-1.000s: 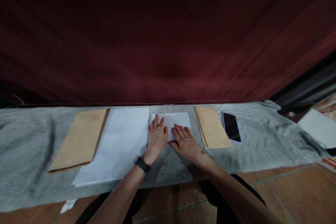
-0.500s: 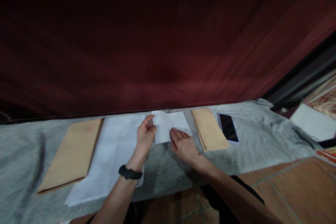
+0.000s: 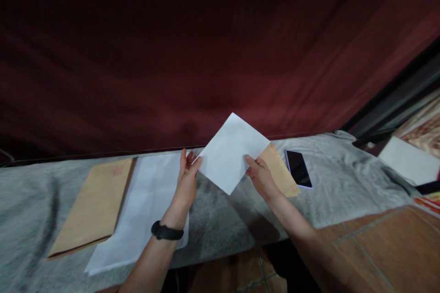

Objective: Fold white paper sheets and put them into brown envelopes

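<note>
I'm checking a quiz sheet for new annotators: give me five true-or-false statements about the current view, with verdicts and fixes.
1. The right hand grips a white paper, thumb on top. True.
2. That paper lies flat. False: it is held up at a tilt, its top corner against the dark red fabric.
3. The left hand has its thumb at the paper's left edge. True.
4. A smartphone lies left of both the left brown envelope and the right brown envelope. False: it is right of both, on the gray cloth.
5. The black wristband is on the left arm. True.
</note>
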`<state>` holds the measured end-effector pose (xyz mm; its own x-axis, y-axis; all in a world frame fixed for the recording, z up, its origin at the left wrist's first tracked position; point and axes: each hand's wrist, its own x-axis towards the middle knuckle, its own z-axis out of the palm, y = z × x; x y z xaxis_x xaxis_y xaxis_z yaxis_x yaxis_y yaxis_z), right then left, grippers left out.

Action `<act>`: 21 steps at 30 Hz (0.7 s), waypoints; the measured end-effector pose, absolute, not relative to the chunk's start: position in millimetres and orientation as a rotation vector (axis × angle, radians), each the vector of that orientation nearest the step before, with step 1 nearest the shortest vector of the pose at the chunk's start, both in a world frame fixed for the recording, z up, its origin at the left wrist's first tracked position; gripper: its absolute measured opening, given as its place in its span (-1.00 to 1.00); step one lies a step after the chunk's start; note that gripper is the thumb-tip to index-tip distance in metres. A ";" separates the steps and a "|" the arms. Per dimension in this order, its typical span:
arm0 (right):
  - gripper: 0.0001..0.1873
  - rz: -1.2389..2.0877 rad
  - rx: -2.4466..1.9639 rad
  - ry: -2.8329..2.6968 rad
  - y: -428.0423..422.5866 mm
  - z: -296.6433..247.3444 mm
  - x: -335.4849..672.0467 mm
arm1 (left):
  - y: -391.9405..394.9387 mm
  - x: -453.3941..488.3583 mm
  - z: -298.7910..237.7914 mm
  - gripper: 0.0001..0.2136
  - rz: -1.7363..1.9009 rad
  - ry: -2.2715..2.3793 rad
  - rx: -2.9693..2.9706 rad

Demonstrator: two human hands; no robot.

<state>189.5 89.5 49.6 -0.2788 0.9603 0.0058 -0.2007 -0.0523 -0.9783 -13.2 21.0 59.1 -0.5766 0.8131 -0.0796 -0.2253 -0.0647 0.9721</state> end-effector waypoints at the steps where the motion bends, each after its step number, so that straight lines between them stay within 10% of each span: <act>1: -0.47 1.584 -0.901 -1.162 91.2 48.7 191.0 | 19.6 -12.3 60.4 -0.28 1.697 1.398 0.673; 21: -0.59 1.582 -1.223 -1.336 108.3 10.2 234.3 | -5.7 -53.3 58.2 -0.66 1.011 1.542 0.821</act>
<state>234.3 108.3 10.2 -0.2907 0.9337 -0.2090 0.0495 -0.2035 -0.9778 -53.3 -5.7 58.2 -0.1956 0.8969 -0.3967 -0.0061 0.4034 0.9150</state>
